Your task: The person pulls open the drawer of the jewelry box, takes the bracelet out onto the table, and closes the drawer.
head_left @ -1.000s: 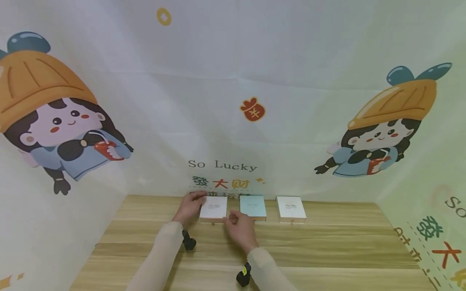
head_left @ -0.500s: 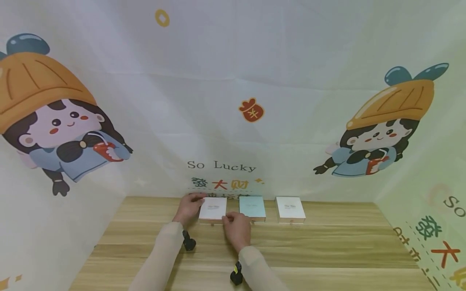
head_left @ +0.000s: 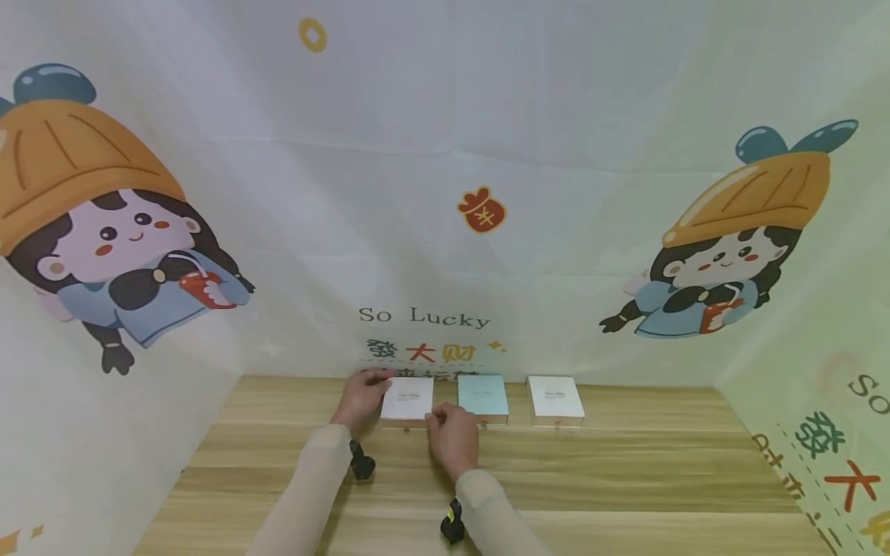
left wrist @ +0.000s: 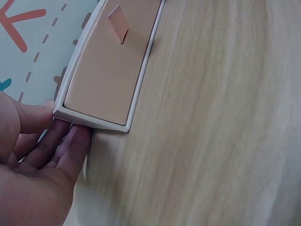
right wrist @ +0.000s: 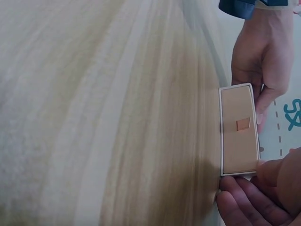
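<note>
Leftmost in a row of three small boxes is a white drawer box [head_left: 408, 399] with a peach front and a small ribbon pull tab [right wrist: 243, 124]. My left hand [head_left: 360, 401] holds its left side, the thumb at the top edge and the fingers against the side wall in the left wrist view. At the box's right front corner, my right hand [head_left: 453, 440] grips with thumb above and fingers low on the side. The drawer front [left wrist: 106, 70] sits flush in its white sleeve. A mint-green box [head_left: 483, 398] stands just right of the right hand, its front left corner partly covered.
A second white box [head_left: 555, 400] stands farther right. All three boxes line up at the back of the wood-grain table [head_left: 626, 471], against a printed cloth backdrop [head_left: 556, 232]. Printed cloth also rises on the left and right sides.
My right hand has moved slightly left onto the right front corner of the leftmost white box. The left hand stays at its left side; the boxes hardly shift.
</note>
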The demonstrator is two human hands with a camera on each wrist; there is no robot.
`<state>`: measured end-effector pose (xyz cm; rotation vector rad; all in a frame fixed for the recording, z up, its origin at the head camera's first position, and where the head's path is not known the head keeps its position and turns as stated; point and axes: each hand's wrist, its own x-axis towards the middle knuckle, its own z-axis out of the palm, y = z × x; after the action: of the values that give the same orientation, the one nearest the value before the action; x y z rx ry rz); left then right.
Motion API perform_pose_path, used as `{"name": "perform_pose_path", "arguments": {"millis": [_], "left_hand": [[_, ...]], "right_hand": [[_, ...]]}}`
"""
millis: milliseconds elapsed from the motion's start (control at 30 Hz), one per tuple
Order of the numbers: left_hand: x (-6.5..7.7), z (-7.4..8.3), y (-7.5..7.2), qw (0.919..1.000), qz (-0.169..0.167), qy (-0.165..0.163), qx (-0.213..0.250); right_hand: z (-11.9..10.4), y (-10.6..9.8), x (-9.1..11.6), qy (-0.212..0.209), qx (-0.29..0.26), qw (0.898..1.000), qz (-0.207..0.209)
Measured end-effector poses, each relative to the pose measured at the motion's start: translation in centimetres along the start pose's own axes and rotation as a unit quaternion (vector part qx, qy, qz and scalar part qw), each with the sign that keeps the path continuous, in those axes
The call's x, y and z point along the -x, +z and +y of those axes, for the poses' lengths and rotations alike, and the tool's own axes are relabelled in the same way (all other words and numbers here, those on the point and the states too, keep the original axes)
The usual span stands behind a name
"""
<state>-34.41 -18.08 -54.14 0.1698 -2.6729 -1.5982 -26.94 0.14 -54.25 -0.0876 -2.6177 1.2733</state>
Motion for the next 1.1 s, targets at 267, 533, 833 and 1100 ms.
{"name": "perform_pose_path", "arguments": {"millis": [267,533,833,1100], "left_hand": [[0.8,0.0,-0.5,1.0000,0.007,0.001,-0.001],[2.6,-0.3,-1.6,0.9998,0.004,0.005,-0.018],[4.8,-0.5,-2.3,0.9994,0.019,-0.020,-0.022],[6.8,-0.8,-2.8,0.9988,0.020,-0.021,-0.039]], "right_hand": [[0.0,-0.1,0.0,0.005,-0.007,1.000,-0.013],[0.5,-0.3,0.1,-0.022,-0.017,0.999,-0.024],[0.7,-0.7,0.0,-0.024,-0.035,0.999,-0.034],[0.8,-0.8,0.0,-0.024,-0.048,0.998,-0.046]]}}
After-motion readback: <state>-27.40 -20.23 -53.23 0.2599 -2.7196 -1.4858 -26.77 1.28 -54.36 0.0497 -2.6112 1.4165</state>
